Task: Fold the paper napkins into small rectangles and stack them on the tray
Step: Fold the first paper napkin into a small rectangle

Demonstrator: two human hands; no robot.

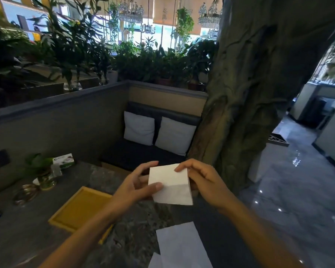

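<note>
A white paper napkin [171, 184], folded with a crease across its middle, is held up above the table between both hands. My left hand [137, 185] pinches its left edge with thumb on the front. My right hand [201, 180] grips its top right corner. A yellow tray [74, 207] lies flat on the dark stone table to the lower left of my hands, with nothing on the part that shows. More flat white napkins [180, 248] lie on the table near the bottom edge of the view.
A small potted plant in a glass jar [45, 176], a green and white box [64, 161] and a metal dish [25, 193] stand at the table's left. Beyond the table are a dark bench with two white cushions [157, 132] and a tree-like pillar [249, 113].
</note>
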